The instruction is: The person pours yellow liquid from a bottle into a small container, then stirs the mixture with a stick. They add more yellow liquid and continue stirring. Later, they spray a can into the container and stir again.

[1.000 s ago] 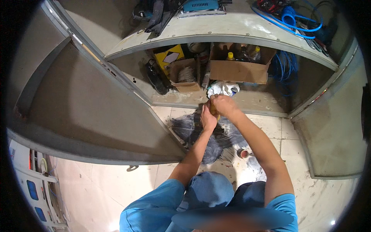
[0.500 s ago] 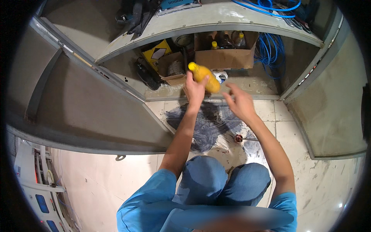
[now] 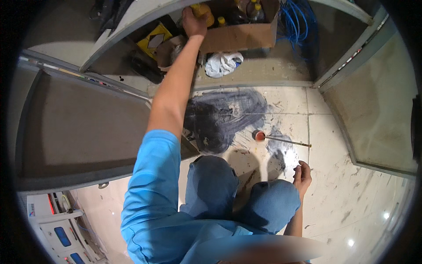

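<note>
My left hand (image 3: 194, 23) reaches far forward into the cabinet, closed around a yellow plastic bottle (image 3: 205, 15). It holds the bottle at the left end of a cardboard box (image 3: 239, 37), where several other bottles stand. Low by my right knee, my right hand (image 3: 302, 176) has its fingers bent together; whatever lies between the fingertips is too small to make out. On the floor ahead of it stands a small round cup (image 3: 259, 136) with reddish insides. A thin stick-like handle (image 3: 288, 141) extends rightward from the cup.
A crumpled white cloth or bag (image 3: 223, 64) lies on the cabinet floor. Coiled blue hose (image 3: 295, 24) hangs right of the box, and a yellow package (image 3: 154, 40) leans at left. Open doors (image 3: 79, 127) flank me. Dark smears (image 3: 215, 121) cover the tiles.
My left hand has carried the yellow bottle forward from above the floor to the box. My right hand has drawn back from near the bottle to beside my right knee. The view has shifted.
</note>
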A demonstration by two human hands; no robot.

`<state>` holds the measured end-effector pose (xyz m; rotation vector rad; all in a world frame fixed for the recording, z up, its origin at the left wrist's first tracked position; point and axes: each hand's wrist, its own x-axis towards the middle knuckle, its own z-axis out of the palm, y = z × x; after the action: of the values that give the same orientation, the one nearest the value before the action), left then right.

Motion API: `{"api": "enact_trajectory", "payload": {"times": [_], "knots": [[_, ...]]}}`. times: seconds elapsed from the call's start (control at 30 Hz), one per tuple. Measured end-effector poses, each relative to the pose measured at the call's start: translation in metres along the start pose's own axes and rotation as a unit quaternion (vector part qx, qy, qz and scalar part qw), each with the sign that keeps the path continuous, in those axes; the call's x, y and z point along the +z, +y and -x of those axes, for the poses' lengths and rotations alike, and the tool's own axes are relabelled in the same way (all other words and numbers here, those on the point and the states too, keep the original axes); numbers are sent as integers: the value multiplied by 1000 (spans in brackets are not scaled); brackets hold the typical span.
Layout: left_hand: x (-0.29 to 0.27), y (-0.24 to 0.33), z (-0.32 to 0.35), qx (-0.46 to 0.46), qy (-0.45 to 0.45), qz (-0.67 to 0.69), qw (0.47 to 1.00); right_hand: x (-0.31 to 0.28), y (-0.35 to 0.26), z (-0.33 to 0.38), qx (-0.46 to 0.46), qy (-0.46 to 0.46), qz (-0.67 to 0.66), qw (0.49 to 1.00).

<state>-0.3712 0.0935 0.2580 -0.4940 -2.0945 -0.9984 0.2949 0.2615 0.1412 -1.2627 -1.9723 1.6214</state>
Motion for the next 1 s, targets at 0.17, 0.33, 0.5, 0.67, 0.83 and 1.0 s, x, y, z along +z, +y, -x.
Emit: {"api": "enact_trajectory", "payload": {"times": [0.17,0.33,0.5,0.67,0.83,1.0], "knots": [[22,-23,-15,9,-72,-78,994,20,46,2,84,-60,43,994],[52,-43,-13,33,-176,-230,956,111,69,-31,-30,-155,144,977],[64,-66,-1,62,-185,-265,944,166,76,-66,-68,-169,49,982],[50,-44,25,108,25,-228,967,187,94,-84,-221,-171,104,954],[7,12,46,-27,41,-55,997,184,103,-90,-206,-141,5,968],[-85,121,163,-166,-22,217,962,149,51,-71,-46,-156,-117,980]]}}
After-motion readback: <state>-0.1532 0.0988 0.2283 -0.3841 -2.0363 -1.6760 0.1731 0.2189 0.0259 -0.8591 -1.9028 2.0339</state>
